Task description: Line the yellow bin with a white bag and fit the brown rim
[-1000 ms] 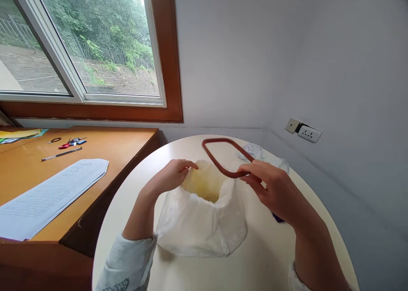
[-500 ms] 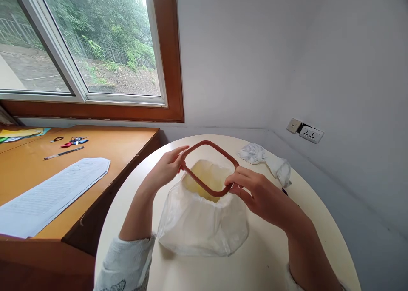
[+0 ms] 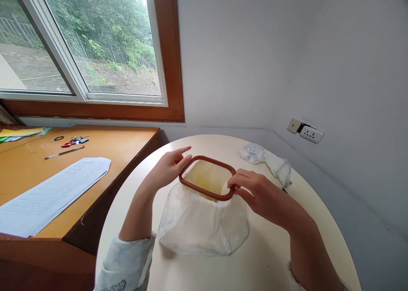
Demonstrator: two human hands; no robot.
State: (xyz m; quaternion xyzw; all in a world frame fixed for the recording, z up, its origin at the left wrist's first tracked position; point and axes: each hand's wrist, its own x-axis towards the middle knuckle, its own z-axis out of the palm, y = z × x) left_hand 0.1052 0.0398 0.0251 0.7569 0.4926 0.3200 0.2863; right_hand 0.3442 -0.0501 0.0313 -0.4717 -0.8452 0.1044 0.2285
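Observation:
A white plastic bag (image 3: 204, 229) lines a small bin that looks yellow inside and stands on the round table. Over its mouth lies a brown rounded-rectangular bin ring (image 3: 204, 192), close to level. At the ring's right corner, my right hand (image 3: 255, 191) pinches it between thumb and fingers. My left hand (image 3: 165, 168) is at the left corner, its thumb against the ring and its index finger stretched out away from it. The bag hides the bin's outer walls. Whether the ring touches the bin's rim all round I cannot tell.
The cream round table (image 3: 270, 257) also carries a crumpled, knotted plastic bag (image 3: 264, 159) at the back right. A wooden desk (image 3: 127, 142) on the left holds papers (image 3: 60, 193), a pen (image 3: 63, 152) and keys (image 3: 75, 141). A wall socket (image 3: 311, 134) is at right.
The ring has come down from a tilted position above the bag's mouth to nearly level over it. My left fingers have loosened from its corner; my right hand still grips it.

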